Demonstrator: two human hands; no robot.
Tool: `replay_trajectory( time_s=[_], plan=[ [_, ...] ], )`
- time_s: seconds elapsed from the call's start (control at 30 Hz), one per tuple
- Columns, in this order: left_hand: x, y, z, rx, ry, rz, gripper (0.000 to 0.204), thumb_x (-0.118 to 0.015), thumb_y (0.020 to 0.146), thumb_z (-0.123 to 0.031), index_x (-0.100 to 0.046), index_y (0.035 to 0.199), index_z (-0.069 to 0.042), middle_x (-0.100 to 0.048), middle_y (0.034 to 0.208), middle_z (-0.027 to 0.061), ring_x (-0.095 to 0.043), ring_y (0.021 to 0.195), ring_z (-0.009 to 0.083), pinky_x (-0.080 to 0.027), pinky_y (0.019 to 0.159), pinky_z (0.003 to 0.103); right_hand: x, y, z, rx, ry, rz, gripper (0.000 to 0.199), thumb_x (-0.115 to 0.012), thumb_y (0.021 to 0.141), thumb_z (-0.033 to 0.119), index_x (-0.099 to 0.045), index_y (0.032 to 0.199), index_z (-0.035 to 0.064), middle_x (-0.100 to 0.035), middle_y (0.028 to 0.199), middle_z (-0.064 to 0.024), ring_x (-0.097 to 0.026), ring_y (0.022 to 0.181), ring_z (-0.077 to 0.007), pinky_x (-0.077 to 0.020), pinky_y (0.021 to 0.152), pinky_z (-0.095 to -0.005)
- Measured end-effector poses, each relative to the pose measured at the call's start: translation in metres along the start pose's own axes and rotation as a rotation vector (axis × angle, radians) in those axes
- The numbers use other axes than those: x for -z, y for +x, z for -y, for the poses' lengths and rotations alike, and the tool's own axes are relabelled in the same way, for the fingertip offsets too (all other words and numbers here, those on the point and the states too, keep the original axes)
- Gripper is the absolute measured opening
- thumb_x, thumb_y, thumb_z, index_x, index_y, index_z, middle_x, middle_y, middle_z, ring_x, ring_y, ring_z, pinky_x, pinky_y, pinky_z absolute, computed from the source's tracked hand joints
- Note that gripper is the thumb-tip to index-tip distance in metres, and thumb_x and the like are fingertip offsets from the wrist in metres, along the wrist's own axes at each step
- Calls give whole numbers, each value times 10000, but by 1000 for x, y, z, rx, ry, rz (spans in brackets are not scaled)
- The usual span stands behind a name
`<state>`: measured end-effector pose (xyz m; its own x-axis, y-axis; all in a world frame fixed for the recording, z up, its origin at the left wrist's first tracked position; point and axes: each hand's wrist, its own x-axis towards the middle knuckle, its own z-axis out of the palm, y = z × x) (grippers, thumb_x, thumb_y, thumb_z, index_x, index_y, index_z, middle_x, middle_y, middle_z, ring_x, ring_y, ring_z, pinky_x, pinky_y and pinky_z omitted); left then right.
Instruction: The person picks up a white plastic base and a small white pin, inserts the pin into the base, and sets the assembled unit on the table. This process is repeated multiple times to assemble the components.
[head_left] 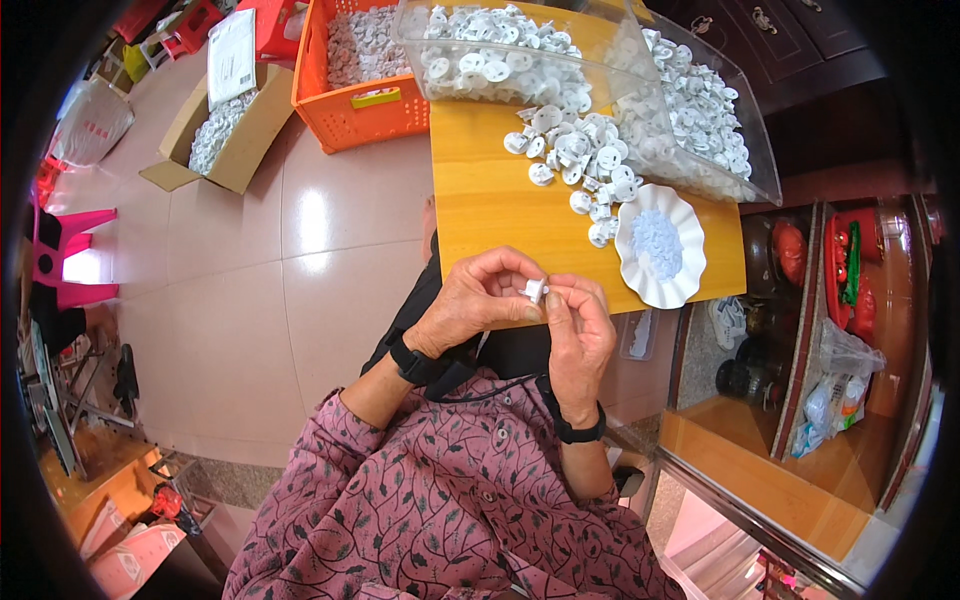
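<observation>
Just off the near edge of the wooden table [470, 190], a small white plastic part [534, 290] is pinched between the thumb and fingers of my left hand [475, 300]. My right hand [580, 335] is closed in a pinch against the part's right end; whatever its fingertips hold is too small and covered to make out. Loose white plastic parts [575, 150] with round discs lie heaped on the table beyond my hands. To the right of them a white wavy-rimmed dish [690, 235] holds many tiny pale blue pieces [657, 243].
Two clear plastic bins [755, 175] full of similar white parts stand at the table's far side. An orange crate [370, 125] and an open cardboard box [240, 165], both filled with small parts, are at the far left. Open wooden shelves [790, 340] are on the right.
</observation>
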<state>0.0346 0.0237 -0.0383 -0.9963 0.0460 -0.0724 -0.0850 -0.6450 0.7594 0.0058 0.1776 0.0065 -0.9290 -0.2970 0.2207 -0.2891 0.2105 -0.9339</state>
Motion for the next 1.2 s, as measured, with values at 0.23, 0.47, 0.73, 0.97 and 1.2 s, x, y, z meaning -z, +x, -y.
replay_trajectory(
  time_s=[0.23,0.47,0.73,0.97,1.2],
  plan=[
    [2,9,-3,-8,33,-40,317,-758,831,-5,-613,1112,0,-665,1000,45,-647,892,111,-554,809,259,3,-6,-9,-13,5,-6,54,-615,930,29,-606,939,-23,-636,1033,-122,-597,838,-166,-489,736,-275],
    [-10,71,-88,-171,511,-119,303,-719,889,-92,-618,1152,19,-684,937,70,-652,801,127,-541,735,261,14,-16,-17,-28,-82,-20,69,-625,903,-13,-613,969,-31,-632,1034,-132,-628,848,-188,-517,732,-284],
    [1,162,-160,-527,683,-344,444,-714,914,-181,-583,1240,89,-672,1073,150,-680,971,194,-546,885,279,33,-11,-22,98,-261,-138,81,-636,892,-16,-621,971,-23,-629,1015,-143,-639,847,-239,-527,731,-310],
    [29,173,-170,-608,1176,-586,400,-659,930,-243,-645,1162,83,-690,1040,130,-666,885,189,-524,814,287,56,-7,-36,64,-387,-249,66,-625,897,6,-621,959,-19,-624,1000,-157,-628,908,-303,-517,800,-378],
    [40,220,-209,-182,1619,-468,586,-714,833,-432,-637,923,142,-686,903,172,-621,885,221,-492,701,332,58,-4,-41,87,-391,-241,71,-620,900,10,-616,963,-23,-615,1004,-163,-625,920,-310,-516,803,-380]
  ],
)
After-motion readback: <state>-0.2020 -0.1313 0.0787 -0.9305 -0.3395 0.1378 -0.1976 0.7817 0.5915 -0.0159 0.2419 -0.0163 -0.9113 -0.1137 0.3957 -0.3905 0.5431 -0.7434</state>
